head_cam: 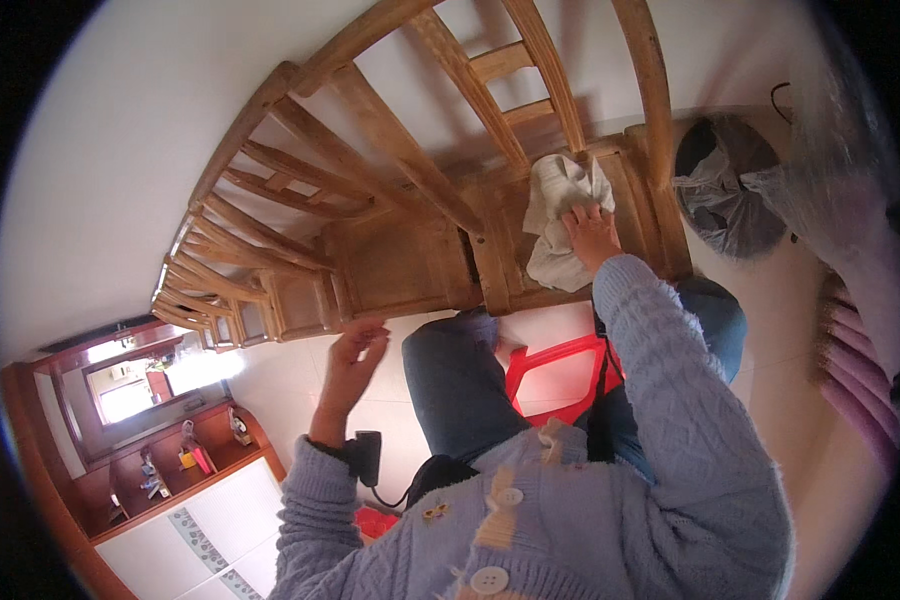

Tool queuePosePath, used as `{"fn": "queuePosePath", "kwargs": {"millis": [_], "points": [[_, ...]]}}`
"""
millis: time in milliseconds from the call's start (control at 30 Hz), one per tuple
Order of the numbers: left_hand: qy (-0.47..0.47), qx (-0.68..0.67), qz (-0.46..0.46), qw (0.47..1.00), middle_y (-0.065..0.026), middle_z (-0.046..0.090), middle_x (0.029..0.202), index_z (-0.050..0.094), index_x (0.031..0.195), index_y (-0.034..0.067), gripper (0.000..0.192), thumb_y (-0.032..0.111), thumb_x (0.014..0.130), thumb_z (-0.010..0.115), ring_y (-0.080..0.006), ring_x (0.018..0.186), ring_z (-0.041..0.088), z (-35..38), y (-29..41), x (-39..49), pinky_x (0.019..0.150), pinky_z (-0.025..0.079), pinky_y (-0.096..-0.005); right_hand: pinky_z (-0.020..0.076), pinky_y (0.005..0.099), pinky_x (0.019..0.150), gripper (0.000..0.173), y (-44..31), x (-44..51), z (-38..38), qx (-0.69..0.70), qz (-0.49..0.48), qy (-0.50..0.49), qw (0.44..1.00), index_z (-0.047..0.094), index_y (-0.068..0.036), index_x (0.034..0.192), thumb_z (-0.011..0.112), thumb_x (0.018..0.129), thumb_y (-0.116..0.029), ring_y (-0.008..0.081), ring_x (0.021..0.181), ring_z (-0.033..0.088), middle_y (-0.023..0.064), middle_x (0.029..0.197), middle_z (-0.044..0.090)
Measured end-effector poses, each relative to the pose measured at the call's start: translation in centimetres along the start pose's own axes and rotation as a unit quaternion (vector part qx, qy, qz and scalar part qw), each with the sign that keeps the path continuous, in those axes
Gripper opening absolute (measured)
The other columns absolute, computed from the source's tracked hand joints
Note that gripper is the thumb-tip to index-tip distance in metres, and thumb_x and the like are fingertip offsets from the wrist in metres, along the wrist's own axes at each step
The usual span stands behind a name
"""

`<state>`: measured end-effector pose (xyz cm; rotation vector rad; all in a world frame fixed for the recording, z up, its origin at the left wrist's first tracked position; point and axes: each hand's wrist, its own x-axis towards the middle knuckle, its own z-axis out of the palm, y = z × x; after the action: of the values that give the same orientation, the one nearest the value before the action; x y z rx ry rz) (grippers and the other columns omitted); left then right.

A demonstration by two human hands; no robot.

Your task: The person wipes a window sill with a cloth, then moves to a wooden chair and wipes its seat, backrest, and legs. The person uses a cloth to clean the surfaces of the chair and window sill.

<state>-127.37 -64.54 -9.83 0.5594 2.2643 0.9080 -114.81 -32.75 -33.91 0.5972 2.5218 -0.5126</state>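
Observation:
A pale, crumpled cloth (559, 247) lies over the seat of a wooden chair (502, 217). My right hand (594, 234) presses on the cloth, its fingers bent into the folds, and part of the fabric hangs towards the seat's front edge. My left hand (356, 367) is raised near the front edge of the neighbouring wooden seat (401, 262); its fingers are loosely curled and apart, with nothing in them. Whether its fingertips touch that edge I cannot tell.
Slatted chair backs (420, 161) line the white wall in a row. A bin with a plastic liner (731, 195) stands right of the chairs. Between my legs is a red plastic stool (562, 416). Lower left, a wooden cabinet (187, 480) has small items on its shelf.

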Motion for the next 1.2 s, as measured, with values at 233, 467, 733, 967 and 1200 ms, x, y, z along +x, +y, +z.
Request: {"fn": "queuePosePath", "kwargs": {"millis": [233,467,733,967,1200], "points": [[-0.033,-0.019,0.055,0.998,-0.0035,0.063,0.086,0.060,0.100,0.001,0.019,0.012,0.085,0.061,-0.0115,0.082,0.059,3.4,-2.4,-5.9,0.075,0.048,-0.0255,0.0402,0.0523,0.087,0.026,1.7,-6.2,4.8,0.058,0.071,0.056,0.994,0.051,-0.009,0.105,0.057,0.081,-0.016,0.0358,0.109,0.050,0.0115,0.116,0.052],[-0.003,-0.072,0.122,0.990,-0.0045,0.063,0.084,0.059,0.098,0.000,0.018,0.012,0.085,0.061,-0.0115,0.079,0.059,3.4,-6.1,-11.4,0.073,0.047,-0.0251,0.0447,0.0479,0.081,0.037,3.3,-8.7,0.6,0.045,0.039,0.123,0.991,0.054,-0.005,0.104,0.065,0.073,-0.019,0.0379,0.098,0.058,0.0201,0.102,0.061],[-0.029,-0.053,0.170,0.984,-0.0054,0.062,0.082,0.060,0.095,0.001,0.017,0.013,0.083,0.062,-0.0118,0.076,0.059,2.2,-3.9,-11.3,0.068,0.047,-0.0257,0.0461,0.0466,0.082,0.044,3.8,-14.1,-8.6,0.047,0.048,0.203,0.977,0.051,-0.003,0.109,0.065,0.072,-0.022,0.0388,0.097,0.057,0.0229,0.101,0.060],[-0.105,0.120,0.226,0.961,-0.0124,0.065,0.082,0.061,0.094,0.003,0.022,0.019,0.080,0.065,-0.0206,0.076,0.063,2.6,-1.2,-3.8,0.067,0.049,-0.0326,0.0475,0.0463,0.081,0.052,4.7,-12.6,-7.4,0.073,0.037,0.220,0.972,0.047,-0.002,0.112,0.068,0.072,-0.027,0.0374,0.095,0.059,0.0224,0.101,0.061],[-0.126,0.202,0.266,0.934,-0.0175,0.062,0.081,0.062,0.094,0.005,0.027,0.028,0.078,0.063,-0.0360,0.080,0.060,6.2,-4.6,6.5,0.069,0.048,-0.0404,0.0469,0.0465,0.083,0.061,3.3,-8.0,-2.3,0.076,0.052,0.142,0.986,0.044,-0.004,0.120,0.071,0.071,-0.030,0.0386,0.101,0.056,0.0212,0.113,0.055]]}}
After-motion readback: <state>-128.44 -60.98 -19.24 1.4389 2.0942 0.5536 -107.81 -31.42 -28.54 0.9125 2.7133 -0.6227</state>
